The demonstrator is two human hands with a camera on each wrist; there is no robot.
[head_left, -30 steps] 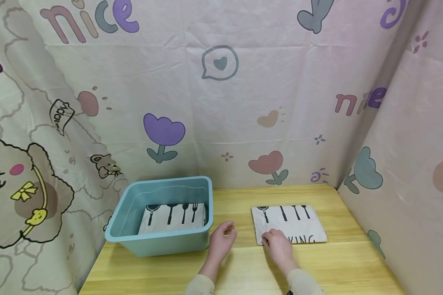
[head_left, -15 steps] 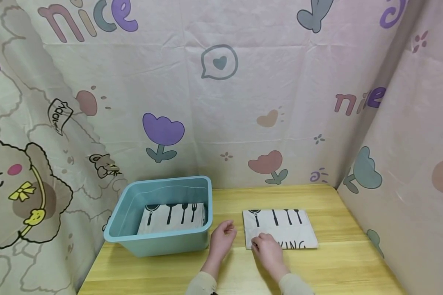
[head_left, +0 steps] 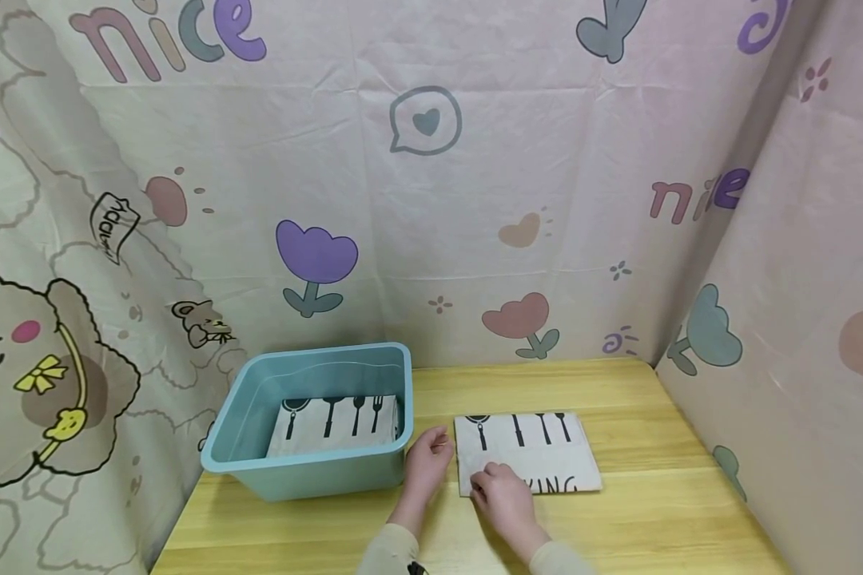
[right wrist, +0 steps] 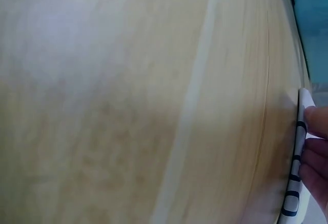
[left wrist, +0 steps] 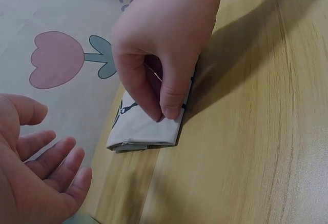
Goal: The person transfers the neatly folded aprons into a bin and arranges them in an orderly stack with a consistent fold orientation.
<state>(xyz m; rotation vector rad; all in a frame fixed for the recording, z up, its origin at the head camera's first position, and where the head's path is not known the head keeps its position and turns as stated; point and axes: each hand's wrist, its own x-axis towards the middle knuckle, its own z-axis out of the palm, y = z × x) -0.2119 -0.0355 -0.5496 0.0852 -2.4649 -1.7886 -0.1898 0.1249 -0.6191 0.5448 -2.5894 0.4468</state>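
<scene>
A folded white cloth [head_left: 554, 459] printed with black kitchen utensils and lettering lies flat on the table. My right hand [head_left: 507, 501] pinches it near its front left corner, thumb and fingertips close together, as the left wrist view shows on the cloth [left wrist: 141, 130]. In the right wrist view the fingers [right wrist: 316, 165] appear at the cloth's printed edge. Just left of the cloth, my left hand [head_left: 427, 467] is held with relaxed, parted fingers and nothing in it. A blue plastic bin [head_left: 331, 483] stands to its left, with a similar folded cloth [head_left: 345, 431] inside.
Beneath everything is a yellow wood-grain table [head_left: 662, 511]. A printed curtain [head_left: 431, 239] hangs along its back edge, and more printed fabric closes off the left and right sides.
My right hand has slid the folded cloth leftward and slightly nearer, bringing its left edge close to my left hand. My left hand and the bin have stayed almost in place.
</scene>
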